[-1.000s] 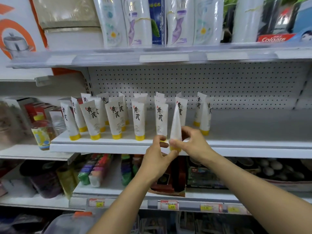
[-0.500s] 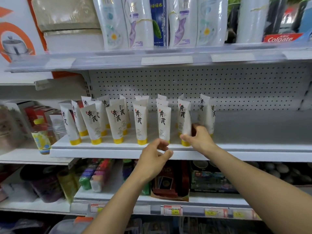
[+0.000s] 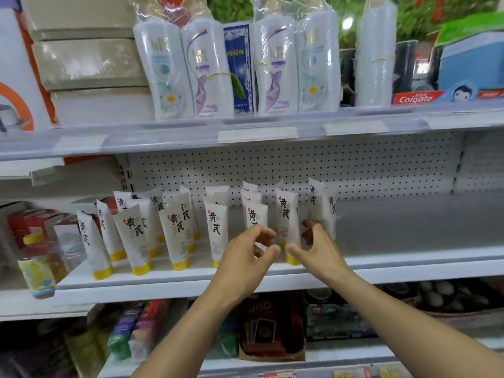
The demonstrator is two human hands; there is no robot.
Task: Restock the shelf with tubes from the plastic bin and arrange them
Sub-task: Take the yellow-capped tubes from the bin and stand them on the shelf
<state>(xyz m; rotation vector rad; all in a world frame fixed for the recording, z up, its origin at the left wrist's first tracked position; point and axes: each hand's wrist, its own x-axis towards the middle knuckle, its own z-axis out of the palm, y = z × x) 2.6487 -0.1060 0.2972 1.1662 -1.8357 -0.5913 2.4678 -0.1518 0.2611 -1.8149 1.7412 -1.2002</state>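
I'm seeing shelf (image 3: 409, 233) lying bare right of tubes (image 3: 178, 227): wide room for reaching in. Tubes standing packed across left half, gaps narrow. Upper shelf (image 3: 163, 140) overhanging, capping headroom; pegboard (image 3: 354, 165) closing back.

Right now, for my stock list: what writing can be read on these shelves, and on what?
"黄芪": white plastic tubes with yellow caps, middle shelf.
"Colgate": red cardboard toothpaste box, top shelf.
"UNO": dark red card box, lower shelf.
Too blurred: white shrink-wrapped bottles, blue carton, shelf-edge price tags.
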